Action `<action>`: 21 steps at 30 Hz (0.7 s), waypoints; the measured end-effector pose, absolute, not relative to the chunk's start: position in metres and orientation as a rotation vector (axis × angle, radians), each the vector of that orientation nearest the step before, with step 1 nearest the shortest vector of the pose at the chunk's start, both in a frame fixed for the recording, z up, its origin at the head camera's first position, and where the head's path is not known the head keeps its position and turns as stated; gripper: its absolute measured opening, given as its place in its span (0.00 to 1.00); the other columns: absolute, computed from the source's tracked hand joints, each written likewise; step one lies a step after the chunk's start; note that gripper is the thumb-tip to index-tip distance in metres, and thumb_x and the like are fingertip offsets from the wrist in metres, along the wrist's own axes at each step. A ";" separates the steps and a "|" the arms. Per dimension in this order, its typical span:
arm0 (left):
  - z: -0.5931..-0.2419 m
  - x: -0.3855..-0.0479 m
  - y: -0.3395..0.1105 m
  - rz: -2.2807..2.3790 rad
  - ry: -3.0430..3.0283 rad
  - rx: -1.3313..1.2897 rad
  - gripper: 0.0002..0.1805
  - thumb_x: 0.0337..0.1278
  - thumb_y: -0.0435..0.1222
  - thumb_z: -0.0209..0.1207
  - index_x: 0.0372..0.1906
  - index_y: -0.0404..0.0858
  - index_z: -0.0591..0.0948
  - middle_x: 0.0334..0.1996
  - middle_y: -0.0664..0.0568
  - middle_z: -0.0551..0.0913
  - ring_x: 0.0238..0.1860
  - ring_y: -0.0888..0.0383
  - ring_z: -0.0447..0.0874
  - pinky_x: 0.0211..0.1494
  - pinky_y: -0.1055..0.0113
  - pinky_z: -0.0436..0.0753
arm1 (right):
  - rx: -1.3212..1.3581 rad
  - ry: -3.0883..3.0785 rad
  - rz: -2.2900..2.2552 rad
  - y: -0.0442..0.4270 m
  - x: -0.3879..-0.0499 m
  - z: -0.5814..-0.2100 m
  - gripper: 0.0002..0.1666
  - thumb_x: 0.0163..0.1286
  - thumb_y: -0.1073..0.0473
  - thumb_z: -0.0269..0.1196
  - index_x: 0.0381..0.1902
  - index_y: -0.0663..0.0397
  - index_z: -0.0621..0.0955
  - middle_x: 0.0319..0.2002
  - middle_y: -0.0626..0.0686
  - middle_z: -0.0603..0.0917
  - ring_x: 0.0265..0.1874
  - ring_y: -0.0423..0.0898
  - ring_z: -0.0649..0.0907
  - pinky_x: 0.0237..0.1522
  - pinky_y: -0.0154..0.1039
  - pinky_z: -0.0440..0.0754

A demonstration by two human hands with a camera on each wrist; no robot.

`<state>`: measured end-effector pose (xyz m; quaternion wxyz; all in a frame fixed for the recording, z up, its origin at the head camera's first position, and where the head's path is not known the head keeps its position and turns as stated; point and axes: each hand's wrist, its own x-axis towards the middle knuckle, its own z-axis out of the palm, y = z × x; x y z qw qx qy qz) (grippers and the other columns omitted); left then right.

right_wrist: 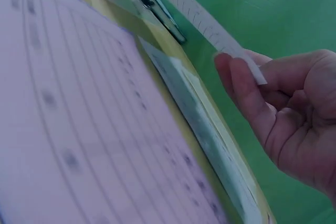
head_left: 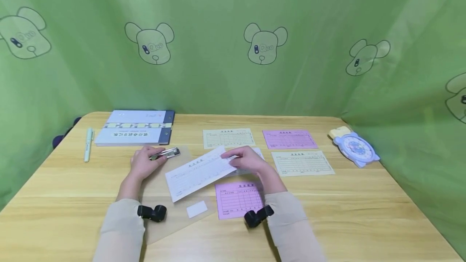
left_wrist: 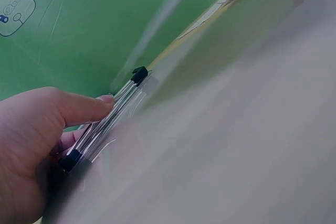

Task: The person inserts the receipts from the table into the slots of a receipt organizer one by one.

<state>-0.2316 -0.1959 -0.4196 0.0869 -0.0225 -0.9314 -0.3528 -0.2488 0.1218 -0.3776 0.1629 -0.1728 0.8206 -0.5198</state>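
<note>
My left hand (head_left: 147, 162) pinches the metal clip (head_left: 165, 153) of a see-through clipboard (head_left: 154, 205) lying on the table. The left wrist view shows the thumb on top of the clip (left_wrist: 105, 121), between its black end caps. My right hand (head_left: 248, 159) pinches one end of a white printed form slip (head_left: 200, 173), held tilted over the clipboard's right side. In the right wrist view the slip (right_wrist: 202, 27) appears nearly edge-on between fingertips and thumb. Beneath the right hand, another white slip (head_left: 257, 153) is partly hidden. Below it lies a pink slip (head_left: 238, 200), partly covered by the right wrist.
Farther back are two pale green slips (head_left: 228, 137) (head_left: 302, 163) and a pink slip (head_left: 290, 139). A blue clock-like toy (head_left: 357, 148) sits at the right. A ledger book (head_left: 132, 128) and a mint pen (head_left: 88, 144) lie at the left. Green curtain surrounds the table.
</note>
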 end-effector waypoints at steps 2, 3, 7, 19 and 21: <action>-0.420 -0.232 -0.196 -1.052 -2.775 -0.068 0.22 0.46 0.41 0.58 0.49 0.37 0.75 0.43 0.41 0.71 0.44 0.43 0.63 0.48 0.50 0.53 | -0.474 2.313 -1.491 0.111 -0.247 -0.380 0.20 0.51 0.74 0.55 0.43 0.59 0.79 0.31 0.53 0.79 0.12 0.38 0.67 0.18 0.32 0.66; -0.420 -0.232 -0.196 -1.052 -2.777 -0.068 0.22 0.47 0.41 0.58 0.50 0.37 0.75 0.43 0.41 0.71 0.44 0.43 0.63 0.49 0.50 0.53 | -0.475 2.298 -1.497 0.105 -0.246 -0.380 0.20 0.51 0.74 0.54 0.43 0.59 0.79 0.32 0.54 0.79 0.13 0.39 0.68 0.19 0.33 0.68; -0.419 -0.232 -0.196 -1.053 -2.795 -0.055 0.23 0.47 0.41 0.58 0.50 0.37 0.75 0.44 0.41 0.70 0.44 0.44 0.62 0.49 0.50 0.53 | -0.461 2.264 -1.504 0.086 -0.242 -0.382 0.21 0.49 0.76 0.54 0.43 0.59 0.79 0.37 0.54 0.79 0.19 0.40 0.75 0.24 0.35 0.74; -0.414 -0.229 -0.193 -1.058 -2.818 -0.019 0.22 0.49 0.41 0.57 0.50 0.36 0.75 0.43 0.42 0.70 0.45 0.44 0.62 0.47 0.49 0.54 | -0.385 2.396 -1.475 0.036 -0.230 -0.388 0.20 0.45 0.79 0.52 0.35 0.60 0.82 0.40 0.54 0.78 0.21 0.40 0.74 0.18 0.30 0.70; -0.413 -0.229 -0.193 -1.058 -2.817 -0.010 0.22 0.49 0.41 0.57 0.50 0.36 0.75 0.43 0.42 0.70 0.45 0.44 0.62 0.47 0.50 0.54 | -0.326 2.344 -1.530 0.029 -0.228 -0.389 0.20 0.46 0.79 0.52 0.36 0.62 0.81 0.43 0.56 0.76 0.21 0.41 0.76 0.19 0.31 0.73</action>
